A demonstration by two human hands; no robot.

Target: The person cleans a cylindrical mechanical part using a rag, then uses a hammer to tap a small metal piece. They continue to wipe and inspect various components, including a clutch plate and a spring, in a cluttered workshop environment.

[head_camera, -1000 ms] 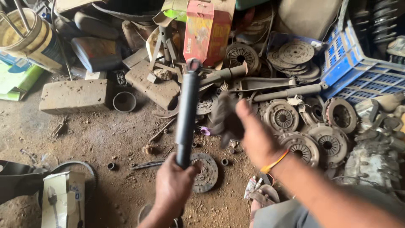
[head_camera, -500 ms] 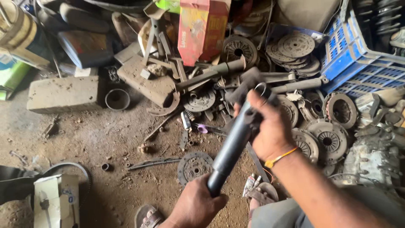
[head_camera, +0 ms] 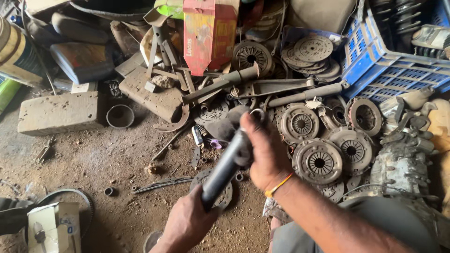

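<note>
2 hands clench the black shock absorber (head_camera: 225,168): left grip (head_camera: 187,220) low, right grip (head_camera: 262,154) high.

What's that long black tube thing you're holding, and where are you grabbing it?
A black shock absorber. The left hand grips its lower end; the right hand wraps its upper end with a dark rag.

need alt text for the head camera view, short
Two bare hands hold a black shock absorber at a slant: left hand on its lower end, right hand on its upper end. Below lies dirt floor strewn with clutch plates, beside a blue crate.
</note>
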